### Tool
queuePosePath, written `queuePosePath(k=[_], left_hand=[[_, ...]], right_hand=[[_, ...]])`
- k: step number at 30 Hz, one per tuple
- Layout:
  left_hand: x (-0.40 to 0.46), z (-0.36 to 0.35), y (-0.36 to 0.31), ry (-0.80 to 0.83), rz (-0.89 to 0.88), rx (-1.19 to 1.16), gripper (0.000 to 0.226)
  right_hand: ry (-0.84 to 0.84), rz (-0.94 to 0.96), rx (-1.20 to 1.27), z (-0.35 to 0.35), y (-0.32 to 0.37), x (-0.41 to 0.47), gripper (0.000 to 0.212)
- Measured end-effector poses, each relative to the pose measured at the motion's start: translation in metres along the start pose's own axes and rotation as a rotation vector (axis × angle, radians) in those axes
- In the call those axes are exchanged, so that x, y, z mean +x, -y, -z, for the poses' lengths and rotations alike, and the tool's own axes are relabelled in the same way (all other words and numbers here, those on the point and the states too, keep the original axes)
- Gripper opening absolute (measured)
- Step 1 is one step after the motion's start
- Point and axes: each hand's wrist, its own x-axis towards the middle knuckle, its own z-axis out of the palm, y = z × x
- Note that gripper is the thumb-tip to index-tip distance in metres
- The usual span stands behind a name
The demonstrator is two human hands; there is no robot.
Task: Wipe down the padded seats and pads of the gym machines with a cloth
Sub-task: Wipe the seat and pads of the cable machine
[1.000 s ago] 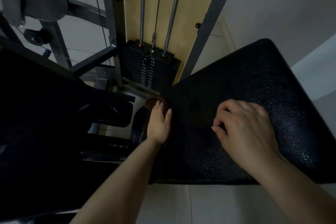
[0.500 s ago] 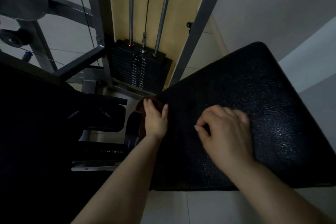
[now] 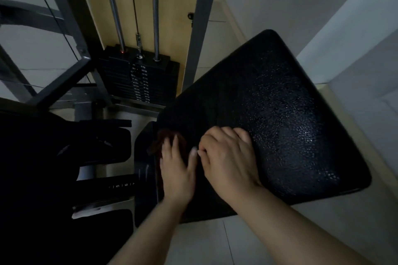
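Two hands low on a black textured padded seat, with a dark cloth under the left one.

Beyond the hands stands a black weight stack point(image 3: 140, 77) threaded by two steel guide rods point(image 3: 155, 11), with grey steel frame uprights point(image 3: 200, 26) on either side; left of the left hand lie dark, dim machine parts that cannot be made out. The black textured padded seat point(image 3: 280, 114) spreads out to the right of both hands. The left hand point(image 3: 176, 170) lies flat, fingers straight, pressing a dark reddish-brown cloth point(image 3: 160, 139) onto the seat's left edge; the cloth shows just past its fingertips. The right hand point(image 3: 228, 157), just beside it, rests on the seat with fingers curled under; whether it holds anything cannot be told.
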Motion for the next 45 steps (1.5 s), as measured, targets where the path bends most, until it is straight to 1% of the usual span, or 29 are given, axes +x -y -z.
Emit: queuePosePath(k=[1, 3, 5, 7, 9, 11, 13, 15, 16, 19, 20, 22, 24, 26, 29, 32, 34, 36, 40, 42, 43, 45], left_hand=[[0.025, 0.0, -0.002, -0.012, 0.041, -0.003, 0.092], [0.057, -0.002, -0.005, -0.038, 0.111, -0.003, 0.08], [0.06, -0.005, -0.004, -0.065, 0.125, 0.015, 0.073], [0.033, -0.004, 0.0, -0.07, 0.113, 0.034, 0.082], [-0.015, -0.006, -0.002, -0.076, 0.072, 0.015, 0.09], [-0.067, -0.008, -0.007, -0.058, 0.056, -0.012, 0.092], [-0.091, -0.008, -0.01, -0.047, 0.059, -0.01, 0.094], [-0.074, -0.007, -0.007, -0.034, 0.071, 0.013, 0.096], [-0.055, -0.006, -0.003, -0.032, 0.076, 0.021, 0.093], [0.027, -0.004, 0.008, -0.047, 0.165, 0.012, 0.068], [0.05, -0.002, 0.01, -0.05, 0.205, 0.008, 0.065], [0.069, -0.003, 0.013, -0.053, 0.225, 0.0, 0.065], [0.055, -0.002, 0.017, -0.052, 0.194, 0.005, 0.066], [0.014, -0.003, 0.023, -0.051, 0.121, 0.011, 0.07], [-0.06, -0.008, 0.02, -0.074, 0.042, 0.003, 0.083], [-0.101, -0.009, 0.007, -0.061, 0.001, -0.01, 0.082], [-0.085, -0.006, 0.005, -0.041, -0.002, 0.022, 0.082], [-0.046, -0.003, 0.006, -0.013, 0.007, 0.038, 0.08], [0.033, -0.003, 0.001, -0.053, 0.127, 0.034, 0.061], [0.035, -0.003, 0.002, -0.073, 0.151, 0.039, 0.062], [0.024, -0.004, 0.004, -0.075, 0.135, 0.045, 0.067], [-0.019, -0.005, 0.002, -0.074, 0.045, 0.026, 0.079]], right_hand=[[0.0, -0.005, -0.001, 0.0, 0.0, 0.0, 0.009], [0.008, -0.008, 0.003, 0.001, 0.002, -0.001, 0.011], [0.007, -0.009, 0.01, 0.002, 0.001, -0.003, 0.013], [-0.013, -0.011, 0.025, 0.003, 0.002, -0.003, 0.012], [-0.028, -0.01, 0.033, 0.002, 0.001, -0.004, 0.013], [-0.031, -0.001, 0.041, 0.0, 0.0, -0.005, 0.013], [-0.029, 0.0, 0.035, 0.0, 0.0, -0.005, 0.013], [-0.033, 0.006, 0.024, 0.0, 0.001, -0.005, 0.013], [-0.035, 0.01, 0.017, 0.0, 0.001, -0.004, 0.013], [-0.019, 0.013, -0.001, 0.0, 0.0, -0.004, 0.015], [-0.013, 0.013, -0.001, 0.0, 0.0, -0.004, 0.016], [-0.006, 0.012, 0.003, 0.0, 0.0, -0.005, 0.018], [-0.007, 0.02, 0.005, 0.0, -0.001, -0.006, 0.018], [-0.011, 0.023, -0.001, -0.001, 0.0, -0.006, 0.017], [-0.019, 0.022, -0.001, -0.002, 0.0, -0.006, 0.016], [-0.015, 0.029, -0.004, -0.002, 0.0, -0.006, 0.013], [-0.003, 0.033, -0.006, -0.002, 0.0, -0.005, 0.011], [-0.005, 0.031, -0.015, -0.003, 0.0, -0.006, 0.009], [0.009, 0.026, -0.021, -0.002, 0.001, -0.005, 0.011], [0.009, 0.023, -0.015, -0.001, 0.001, -0.006, 0.012], [0.005, 0.024, -0.01, -0.001, 0.001, -0.006, 0.011], [-0.006, 0.024, -0.001, -0.001, 0.001, -0.006, 0.009]])
